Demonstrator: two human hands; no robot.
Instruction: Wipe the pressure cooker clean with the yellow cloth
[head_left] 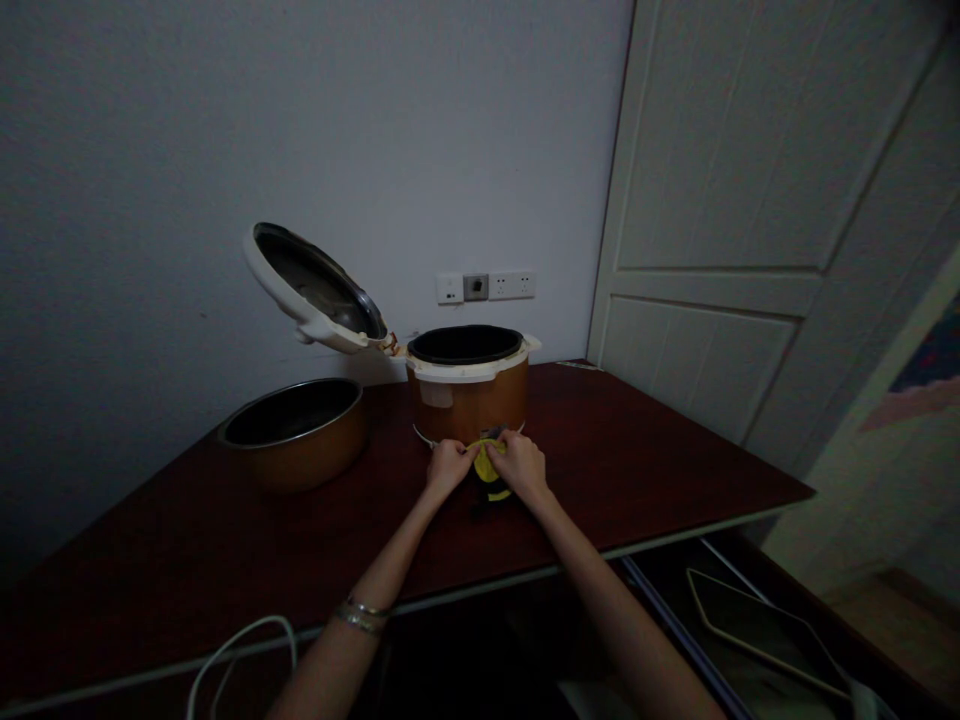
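Observation:
My left hand (451,468) and my right hand (523,464) meet over the dark red table, just in front of the rice cooker (469,400). Between them is a small yellow-and-black object that looks like a tape measure (487,466). The left fingers pinch a thin yellow strip at its upper left. My right thumb and fingers close on its upper right side. Dim light hides its finer detail. The cooker's body stands upright, its dark inside showing, and its lid (319,290) is swung up and back to the left.
A round cooking pot (300,445) sits left of the cooker on the table (630,450). Wall sockets (511,286) are behind. A white cable (244,632) loops over the table's front edge. Below right, an open drawer (750,630) juts out. A door (705,200) stands to the right.

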